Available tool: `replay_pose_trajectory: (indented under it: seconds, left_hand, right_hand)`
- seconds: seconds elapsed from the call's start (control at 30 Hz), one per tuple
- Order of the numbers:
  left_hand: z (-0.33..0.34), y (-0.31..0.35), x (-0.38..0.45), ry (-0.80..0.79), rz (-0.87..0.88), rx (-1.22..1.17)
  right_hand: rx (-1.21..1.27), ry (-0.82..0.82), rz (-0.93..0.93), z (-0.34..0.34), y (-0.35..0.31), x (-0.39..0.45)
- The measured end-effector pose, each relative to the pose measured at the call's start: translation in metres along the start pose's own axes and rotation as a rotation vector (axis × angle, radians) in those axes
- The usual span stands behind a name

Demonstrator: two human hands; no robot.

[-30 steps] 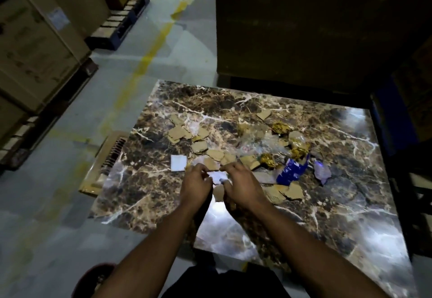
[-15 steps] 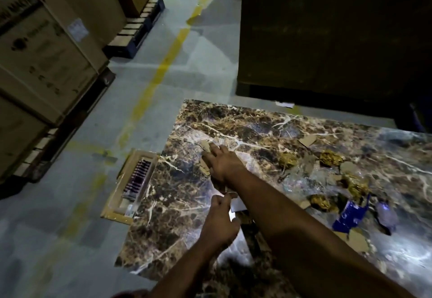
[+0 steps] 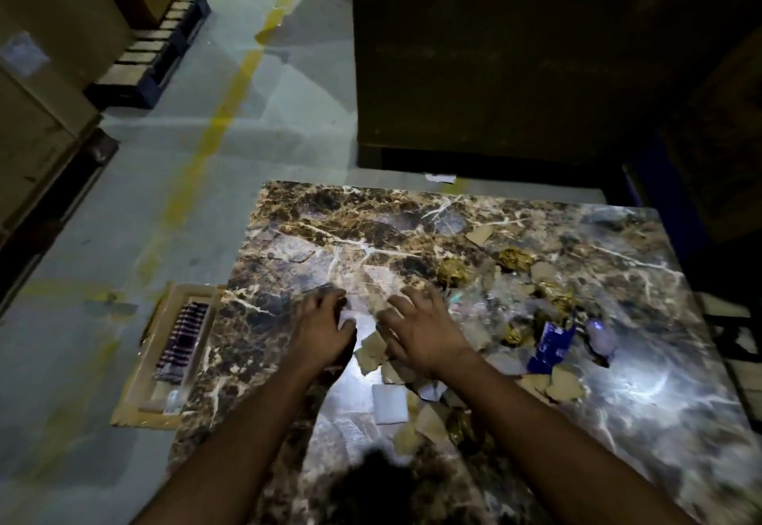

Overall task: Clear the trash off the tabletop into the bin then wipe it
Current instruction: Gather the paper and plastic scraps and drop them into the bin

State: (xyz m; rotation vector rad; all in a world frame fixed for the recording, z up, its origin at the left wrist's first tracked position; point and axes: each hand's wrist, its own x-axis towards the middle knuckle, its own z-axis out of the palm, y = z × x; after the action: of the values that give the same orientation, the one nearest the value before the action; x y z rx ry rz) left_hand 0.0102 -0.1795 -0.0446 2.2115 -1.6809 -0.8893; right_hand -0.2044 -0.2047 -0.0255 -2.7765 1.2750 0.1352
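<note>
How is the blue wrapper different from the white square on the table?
The crumpled blue foil wrapper is dark and creased; the flat white square piece is pale and smooth. The blue wrapper lies to the right of the right hand; the white square lies nearer the person, between the forearms. Both rest untouched on the brown marble tabletop.

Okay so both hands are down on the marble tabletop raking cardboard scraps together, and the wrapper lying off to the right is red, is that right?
Not quite. The head view shows the wrapper is blue, not red. The rest holds: the left hand and right hand are down on the marble tabletop among the cardboard scraps.
</note>
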Motion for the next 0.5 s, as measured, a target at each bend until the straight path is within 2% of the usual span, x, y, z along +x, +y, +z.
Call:
replay_pose_trajectory:
  seconds: [0.07, 0.17, 0.23, 0.3, 0.37, 0.5]
  left_hand:
    - [0.012, 0.022, -0.002, -0.013, 0.008, 0.056]
    - [0.039, 0.052, -0.01, -0.091, -0.061, 0.08]
    - [0.059, 0.066, -0.015, -0.127, -0.059, 0.089]
    - [0.072, 0.082, -0.019, -0.135, -0.01, 0.085]
    - [0.077, 0.096, -0.024, -0.14, -0.014, 0.052]
    - [0.079, 0.104, -0.025, -0.038, 0.004, 0.04]
  right_hand:
    - [0.021, 0.172, 0.116, -0.027, 0.021, -0.007]
    - [0.153, 0.207, 0.373, -0.059, 0.076, -0.01]
    - [0.239, 0.098, 0.514, -0.058, 0.125, -0.005]
    - [0.339, -0.078, 0.556, -0.045, 0.171, 0.001]
    - [0.4, -0.207, 0.522, -0.03, 0.204, 0.005]
    - [0.298, -0.324, 0.416, -0.015, 0.228, 0.009]
